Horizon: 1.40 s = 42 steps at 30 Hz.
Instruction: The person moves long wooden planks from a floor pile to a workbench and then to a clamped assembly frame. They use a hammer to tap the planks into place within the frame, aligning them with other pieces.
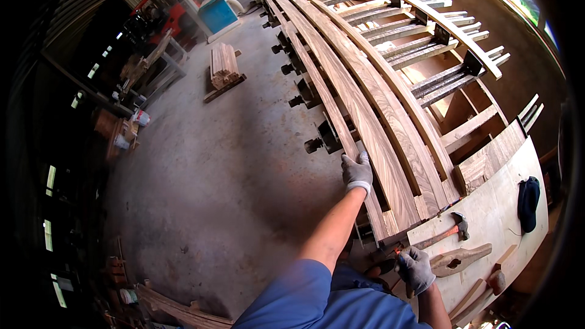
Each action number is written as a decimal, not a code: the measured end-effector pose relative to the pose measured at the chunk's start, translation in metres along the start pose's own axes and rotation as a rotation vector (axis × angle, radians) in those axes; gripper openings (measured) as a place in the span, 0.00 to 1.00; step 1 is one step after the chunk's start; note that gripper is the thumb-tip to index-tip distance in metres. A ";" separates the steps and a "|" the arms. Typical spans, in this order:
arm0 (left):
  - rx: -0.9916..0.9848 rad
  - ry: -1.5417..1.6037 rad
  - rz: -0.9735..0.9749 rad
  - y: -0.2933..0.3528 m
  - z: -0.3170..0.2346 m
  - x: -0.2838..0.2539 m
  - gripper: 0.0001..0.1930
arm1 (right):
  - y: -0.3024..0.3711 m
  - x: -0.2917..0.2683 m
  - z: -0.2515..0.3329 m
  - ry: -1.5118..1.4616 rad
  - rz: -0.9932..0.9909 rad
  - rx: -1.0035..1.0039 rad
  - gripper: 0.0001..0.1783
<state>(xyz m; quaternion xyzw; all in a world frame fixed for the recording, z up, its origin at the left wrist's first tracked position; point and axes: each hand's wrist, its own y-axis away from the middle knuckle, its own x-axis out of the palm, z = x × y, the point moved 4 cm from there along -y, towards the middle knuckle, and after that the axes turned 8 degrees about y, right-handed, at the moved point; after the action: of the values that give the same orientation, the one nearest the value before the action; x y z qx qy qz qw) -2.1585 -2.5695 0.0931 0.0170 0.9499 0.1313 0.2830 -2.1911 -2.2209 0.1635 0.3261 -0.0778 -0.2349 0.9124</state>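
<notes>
Long wooden boards (372, 128) lie side by side across a clamping rack. My left hand (356, 173), in a grey glove with a white cuff, is closed around the narrow wooden strip (328, 103) along the rack's left edge. At the rack's near end, my right hand (417, 270), also gloved, has its fingers curled in. A bit of orange-red shows by those fingers, but what they hold is too small to make out. Beside the right hand, a claw hammer (461, 226) and a shaped wooden piece with a hole (475, 256) lie on a pale plywood sheet (503, 198).
Dark clamp ends (323, 137) jut out along the rack's left side. A second hammer (496, 282) and a dark cap (529, 204) rest on the plywood. Stacked wood (223, 64) stands on the concrete floor (201, 164). A blue machine (217, 17) is farther back.
</notes>
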 end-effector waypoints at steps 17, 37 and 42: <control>0.020 -0.001 -0.020 -0.005 0.008 0.004 0.44 | 0.006 0.003 0.015 0.008 0.069 0.050 0.16; 0.017 0.006 -0.014 -0.005 0.009 0.008 0.45 | -0.002 0.009 0.006 -0.053 0.141 -0.020 0.16; 0.023 0.006 -0.017 -0.005 0.009 0.007 0.45 | -0.001 0.006 0.002 -0.178 0.092 0.078 0.12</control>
<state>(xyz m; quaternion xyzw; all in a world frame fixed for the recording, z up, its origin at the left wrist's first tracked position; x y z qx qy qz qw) -2.1593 -2.5715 0.0814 0.0120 0.9523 0.1179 0.2810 -2.1867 -2.2260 0.1644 0.3353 -0.1824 -0.2175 0.8983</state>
